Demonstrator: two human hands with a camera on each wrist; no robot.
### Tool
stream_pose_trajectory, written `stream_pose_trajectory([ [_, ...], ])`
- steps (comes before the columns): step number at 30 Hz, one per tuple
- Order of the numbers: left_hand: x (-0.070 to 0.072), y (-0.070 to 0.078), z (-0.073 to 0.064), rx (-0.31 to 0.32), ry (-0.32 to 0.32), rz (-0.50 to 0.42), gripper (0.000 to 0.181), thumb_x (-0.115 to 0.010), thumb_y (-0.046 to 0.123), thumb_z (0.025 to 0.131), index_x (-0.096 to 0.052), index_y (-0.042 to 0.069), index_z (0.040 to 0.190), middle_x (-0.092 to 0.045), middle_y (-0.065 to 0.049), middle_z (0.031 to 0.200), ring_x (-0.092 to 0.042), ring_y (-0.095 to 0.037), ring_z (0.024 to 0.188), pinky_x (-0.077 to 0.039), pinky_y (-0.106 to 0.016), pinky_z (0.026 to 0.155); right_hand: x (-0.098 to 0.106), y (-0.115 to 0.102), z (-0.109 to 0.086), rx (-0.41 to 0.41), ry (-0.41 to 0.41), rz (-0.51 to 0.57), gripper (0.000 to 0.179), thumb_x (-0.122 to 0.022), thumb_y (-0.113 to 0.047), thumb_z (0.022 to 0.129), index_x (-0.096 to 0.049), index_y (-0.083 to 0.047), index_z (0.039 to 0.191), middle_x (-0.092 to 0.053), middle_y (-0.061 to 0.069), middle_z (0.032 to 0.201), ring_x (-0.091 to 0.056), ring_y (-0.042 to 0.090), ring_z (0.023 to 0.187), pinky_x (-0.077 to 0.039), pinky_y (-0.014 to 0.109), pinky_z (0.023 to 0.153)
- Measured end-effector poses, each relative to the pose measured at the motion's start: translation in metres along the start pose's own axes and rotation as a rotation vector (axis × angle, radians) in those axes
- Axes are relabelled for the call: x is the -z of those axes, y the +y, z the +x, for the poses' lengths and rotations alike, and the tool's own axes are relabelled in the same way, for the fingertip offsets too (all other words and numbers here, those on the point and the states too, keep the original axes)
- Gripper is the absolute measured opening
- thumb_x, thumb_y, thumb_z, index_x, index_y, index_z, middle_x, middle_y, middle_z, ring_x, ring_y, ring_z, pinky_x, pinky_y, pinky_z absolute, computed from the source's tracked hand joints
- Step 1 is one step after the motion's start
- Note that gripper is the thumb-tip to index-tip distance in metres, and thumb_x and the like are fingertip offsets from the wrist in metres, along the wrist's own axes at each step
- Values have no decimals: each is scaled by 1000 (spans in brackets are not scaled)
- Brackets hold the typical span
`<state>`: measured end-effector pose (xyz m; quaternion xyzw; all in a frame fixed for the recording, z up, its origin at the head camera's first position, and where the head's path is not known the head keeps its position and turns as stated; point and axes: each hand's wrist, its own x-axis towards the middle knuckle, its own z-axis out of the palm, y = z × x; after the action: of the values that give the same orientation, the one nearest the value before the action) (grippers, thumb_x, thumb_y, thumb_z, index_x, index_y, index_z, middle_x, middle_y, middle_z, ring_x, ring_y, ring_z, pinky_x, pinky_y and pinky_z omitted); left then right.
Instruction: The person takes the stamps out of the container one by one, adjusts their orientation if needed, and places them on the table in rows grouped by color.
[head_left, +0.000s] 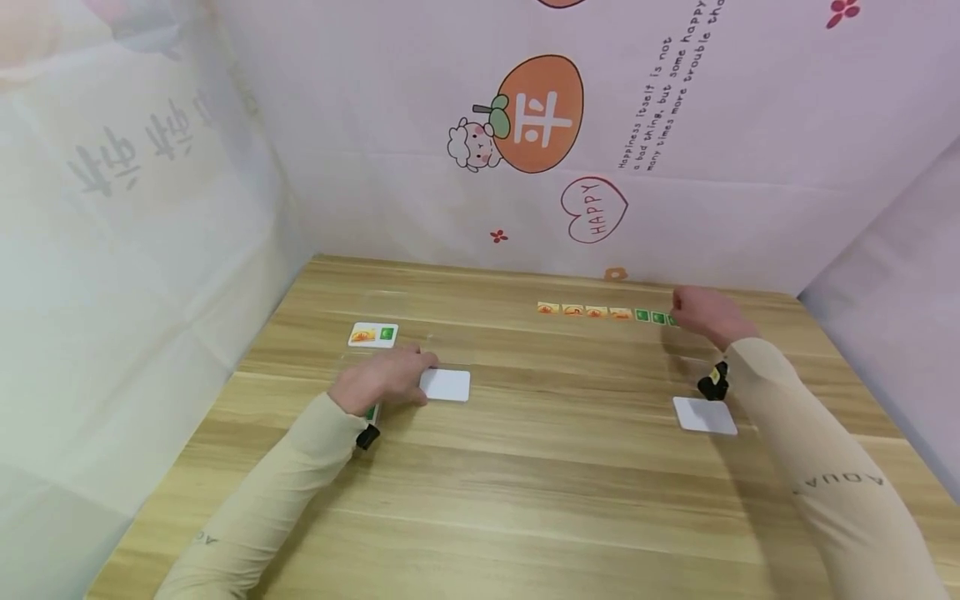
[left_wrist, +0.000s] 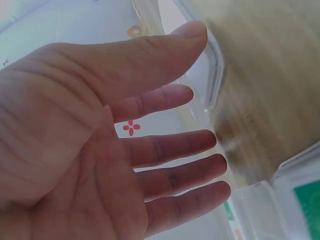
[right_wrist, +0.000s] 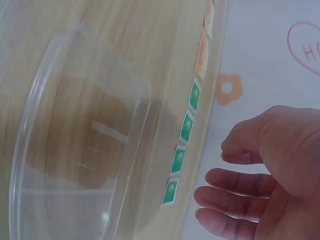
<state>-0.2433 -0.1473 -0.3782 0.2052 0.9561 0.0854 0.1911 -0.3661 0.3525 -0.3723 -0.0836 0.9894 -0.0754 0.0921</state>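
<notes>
My left hand (head_left: 386, 377) reaches over the left of the table, fingers fairly straight in the left wrist view, with nothing visible between them. Its fingertips are beside a blank white card (head_left: 447, 385); whether they touch it I cannot tell. Behind it lies a white card with an orange and a green sticker (head_left: 372, 335). A green-marked card (left_wrist: 307, 205) is partly hidden under the hand. My right hand (head_left: 708, 315) hovers by the right end of a row of small green stickers (right_wrist: 186, 127), fingers loosely bent, no held object visible.
Several orange stickers (head_left: 573, 311) continue the row leftward along the table's back edge. A clear plastic box (right_wrist: 132, 165) stands below the right hand. White cards (head_left: 705, 415) lie near the right forearm. Printed cloth (head_left: 420, 192) hangs behind the table (head_left: 480, 500).
</notes>
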Motion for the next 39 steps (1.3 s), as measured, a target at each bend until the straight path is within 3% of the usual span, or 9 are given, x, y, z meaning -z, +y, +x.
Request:
stream_pose_trajectory([
  [3,3,0,0,-2,-12,8,54,-76,27,86,-54,13,134,-57,-10,119,-53,-20,96,-48,-37,85,-2,-7,1,7,4,7,30,-46,-17,94,-52,4,115,-61,25,104,-57,33,84,-47,46,67],
  [6,7,1,-1,-19,-19,27,53,-75,27,87,-55,12,133,-58,-10,119,-53,-20,97,-49,-38,86,-5,-14,3,18,14,22,43,-45,-17,95,-44,8,130,-55,33,125,-59,42,102,-49,56,80],
  [12,14,4,-6,-67,-15,58,51,-75,26,87,-56,9,131,-61,-10,120,-57,-20,102,-50,-39,90,-11,-27,5,54,56,-1,47,-46,-18,95,-42,8,134,-51,34,133,-56,49,112,-47,61,87],
  [18,17,4,-12,-116,-16,71,52,-73,27,89,-55,8,133,-61,-11,121,-56,-19,101,-50,-38,90,-12,-43,0,82,84,3,48,-48,-19,96,-42,7,135,-57,32,127,-60,46,107,-49,59,84],
  [24,17,-2,-22,-141,-27,6,54,-71,28,90,-53,6,137,-58,-13,129,-56,-20,106,-51,-39,92,-14,-62,-9,111,103,12,45,-48,-21,96,-44,4,133,-64,27,115,-64,37,96,-52,50,73],
  [30,16,-16,-36,-146,10,-26,54,-67,29,93,-52,5,138,-55,-16,136,-59,-26,117,-50,-44,98,-19,-79,-18,170,159,15,40,-51,-19,95,-50,5,127,-65,16,85,-55,22,66,-42,34,53],
  [34,18,-29,-44,-168,52,-49,50,-67,26,93,-53,3,136,-58,-17,134,-56,-32,123,-48,-48,100,-23,-91,-23,195,162,27,39,-52,-18,95,-50,5,127,-66,15,86,-52,19,63,-41,31,53],
  [39,21,-44,-53,-152,95,-86,49,-66,23,93,-53,2,135,-59,-19,133,-55,-36,122,-46,-51,101,-29,-106,-27,208,143,55,38,-53,-19,96,-50,2,127,-66,13,86,-54,19,65,-42,30,55],
])
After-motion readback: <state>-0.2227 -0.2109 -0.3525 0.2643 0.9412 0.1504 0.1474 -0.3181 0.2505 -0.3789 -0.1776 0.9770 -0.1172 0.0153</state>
